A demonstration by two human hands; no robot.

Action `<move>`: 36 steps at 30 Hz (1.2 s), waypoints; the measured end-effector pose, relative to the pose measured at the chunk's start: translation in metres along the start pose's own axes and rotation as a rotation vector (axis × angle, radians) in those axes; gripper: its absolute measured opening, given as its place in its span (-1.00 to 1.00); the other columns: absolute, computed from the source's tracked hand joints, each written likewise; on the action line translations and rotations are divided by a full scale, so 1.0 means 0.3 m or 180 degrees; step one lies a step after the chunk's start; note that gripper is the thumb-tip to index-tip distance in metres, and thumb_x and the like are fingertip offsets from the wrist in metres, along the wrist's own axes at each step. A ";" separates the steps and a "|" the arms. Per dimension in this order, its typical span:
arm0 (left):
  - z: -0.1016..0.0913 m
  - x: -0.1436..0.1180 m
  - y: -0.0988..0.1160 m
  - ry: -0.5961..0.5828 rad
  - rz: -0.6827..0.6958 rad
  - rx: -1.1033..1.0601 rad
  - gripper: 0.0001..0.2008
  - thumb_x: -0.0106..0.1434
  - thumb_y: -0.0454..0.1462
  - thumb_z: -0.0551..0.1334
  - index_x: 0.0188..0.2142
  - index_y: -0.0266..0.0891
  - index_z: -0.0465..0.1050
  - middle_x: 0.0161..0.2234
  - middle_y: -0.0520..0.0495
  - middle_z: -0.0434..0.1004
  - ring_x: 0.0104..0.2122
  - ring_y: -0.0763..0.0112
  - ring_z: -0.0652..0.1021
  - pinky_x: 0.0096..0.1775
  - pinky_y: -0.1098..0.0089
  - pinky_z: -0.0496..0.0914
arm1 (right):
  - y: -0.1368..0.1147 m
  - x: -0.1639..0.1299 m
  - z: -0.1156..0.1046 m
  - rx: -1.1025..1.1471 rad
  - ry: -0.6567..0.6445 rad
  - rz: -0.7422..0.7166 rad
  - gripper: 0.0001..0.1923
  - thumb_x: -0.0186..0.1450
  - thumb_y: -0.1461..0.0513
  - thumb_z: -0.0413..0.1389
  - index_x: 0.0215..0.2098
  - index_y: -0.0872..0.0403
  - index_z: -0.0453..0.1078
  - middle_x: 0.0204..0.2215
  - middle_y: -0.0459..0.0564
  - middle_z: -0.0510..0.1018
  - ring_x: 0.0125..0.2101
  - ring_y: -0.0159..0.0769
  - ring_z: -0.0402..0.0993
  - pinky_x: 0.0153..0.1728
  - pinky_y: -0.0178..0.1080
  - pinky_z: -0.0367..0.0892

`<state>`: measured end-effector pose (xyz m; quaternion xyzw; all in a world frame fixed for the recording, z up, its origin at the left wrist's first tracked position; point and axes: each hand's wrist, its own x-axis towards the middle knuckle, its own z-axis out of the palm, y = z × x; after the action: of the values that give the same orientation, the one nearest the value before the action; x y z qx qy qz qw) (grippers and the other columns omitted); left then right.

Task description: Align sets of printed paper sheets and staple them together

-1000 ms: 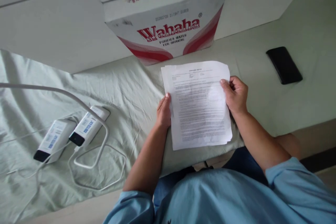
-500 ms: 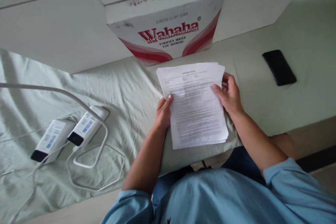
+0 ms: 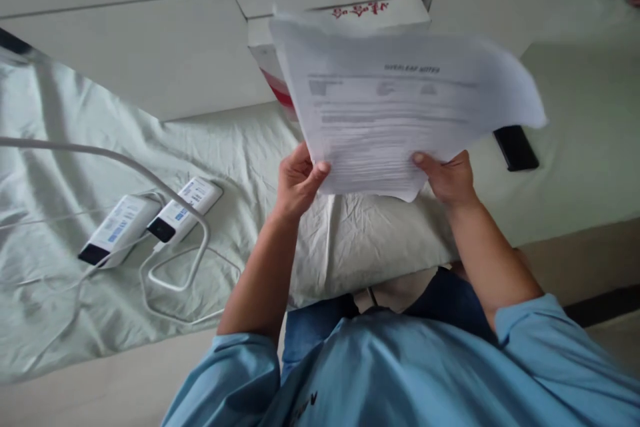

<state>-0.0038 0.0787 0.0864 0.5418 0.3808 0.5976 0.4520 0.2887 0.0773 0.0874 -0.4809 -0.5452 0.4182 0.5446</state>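
A sheaf of printed white papers (image 3: 395, 100) is lifted up in front of me, blurred by motion. My left hand (image 3: 297, 180) pinches its lower left corner with thumb on top. My right hand (image 3: 447, 177) grips the lower right edge. The papers hide most of the white and red cardboard box (image 3: 373, 10) standing behind them on the pale green sheet (image 3: 240, 153).
Two white power banks (image 3: 150, 220) with white cables (image 3: 175, 273) lie on the sheet at the left. A black phone (image 3: 516, 147) lies at the right, partly behind the papers. White wall panels rise behind the bed. My blue shirt and lap fill the bottom.
Both hands have raised the papers off the sheet and up toward the camera. The view has tilted, so the box is now mostly covered.
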 end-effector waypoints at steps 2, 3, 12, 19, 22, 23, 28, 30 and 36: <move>-0.026 -0.007 -0.025 -0.0039 -0.0191 0.0282 -0.37 0.17 0.30 0.53 -0.20 -0.23 0.74 -0.25 -0.15 0.77 -0.19 0.17 0.75 -0.09 0.24 0.63 | 0.011 0.005 -0.002 -0.0040 -0.0276 -0.0034 -0.38 0.17 -0.23 0.51 0.03 -0.09 0.69 0.03 0.03 0.80 0.26 0.09 0.65 0.38 0.18 0.51; -0.037 -0.015 -0.042 -0.0076 -0.0345 0.0428 -0.36 0.18 0.31 0.52 -0.25 -0.25 0.73 -0.30 -0.15 0.77 -0.27 0.22 0.74 -0.16 0.28 0.62 | 0.017 0.002 -0.002 -0.0045 -0.0401 -0.0049 -0.40 0.17 -0.20 0.53 0.04 -0.10 0.69 0.04 0.01 0.80 0.26 0.08 0.65 0.40 0.18 0.49; -0.040 -0.054 -0.111 -0.0270 -0.0987 0.0375 -0.26 -0.02 0.28 0.63 -0.11 -0.26 0.76 -0.06 -0.28 0.82 -0.02 -0.01 0.77 0.09 0.11 0.68 | 0.023 -0.022 0.002 -0.0115 -0.0881 0.0337 -0.45 0.14 -0.13 0.57 -0.01 -0.08 0.73 0.05 0.03 0.80 0.25 0.13 0.67 0.39 0.21 0.51; 0.019 -0.183 -0.038 0.0173 -0.1919 -0.0229 -0.31 0.07 0.35 0.54 -0.44 -0.28 0.65 -0.48 -0.16 0.68 -0.50 0.27 0.64 -0.47 0.37 0.48 | -0.019 -0.124 0.016 0.0484 -0.0527 0.1321 -0.40 0.13 -0.11 0.58 0.04 -0.01 0.73 0.06 0.08 0.81 0.21 0.12 0.71 0.40 0.25 0.49; 0.032 -0.254 0.001 0.0126 -0.2353 -0.0809 -0.37 0.04 0.25 0.62 -0.29 -0.27 0.72 -0.39 -0.19 0.75 -0.30 0.08 0.77 -0.32 0.30 0.61 | -0.015 -0.232 -0.013 0.0669 -0.0475 0.1994 -0.37 0.08 -0.09 0.61 0.02 0.01 0.74 -0.02 0.10 0.83 0.11 0.15 0.76 0.32 0.25 0.56; 0.037 -0.272 0.010 0.0207 -0.2450 -0.0978 -0.42 0.05 0.18 0.64 -0.22 -0.25 0.73 -0.34 -0.19 0.77 -0.24 0.04 0.78 -0.25 0.26 0.65 | -0.010 -0.272 -0.024 0.0654 -0.0467 0.2134 -0.37 0.07 -0.09 0.61 0.01 0.02 0.74 -0.04 0.10 0.84 0.10 0.16 0.77 0.30 0.24 0.57; 0.066 -0.307 0.003 0.0728 -0.3043 -0.1091 -0.39 -0.11 0.12 0.72 -0.26 -0.27 0.72 -0.33 -0.20 0.79 -0.36 0.11 0.75 -0.30 0.25 0.64 | 0.014 -0.431 -0.067 0.0378 -0.0790 0.2513 -0.42 0.15 -0.13 0.56 0.02 -0.01 0.75 -0.01 0.10 0.83 0.10 0.16 0.76 0.30 0.22 0.55; 0.078 -0.306 -0.007 0.0754 -0.3057 -0.0932 -0.37 -0.16 0.17 0.72 -0.37 -0.27 0.68 -0.42 -0.19 0.75 -0.46 0.21 0.70 -0.39 0.32 0.58 | 0.014 -0.450 -0.076 0.0264 -0.0967 0.2536 -0.44 0.19 -0.16 0.52 -0.01 -0.01 0.75 -0.03 0.10 0.83 0.08 0.15 0.76 0.28 0.19 0.56; 0.087 -0.317 -0.010 -0.0051 -0.2758 -0.0555 -0.35 0.09 0.31 0.56 -0.41 -0.26 0.69 -0.49 -0.17 0.70 -0.53 0.24 0.66 -0.45 0.35 0.51 | 0.031 -0.349 -0.083 0.0100 -0.0071 0.1744 -0.48 0.22 -0.27 0.45 -0.23 -0.06 0.65 -0.27 -0.02 0.78 -0.17 -0.07 0.71 0.01 -0.04 0.60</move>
<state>0.0230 -0.0119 0.0578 0.2965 0.5174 0.3787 0.7078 0.3082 -0.0250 0.0595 -0.5973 -0.3942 0.5636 0.4125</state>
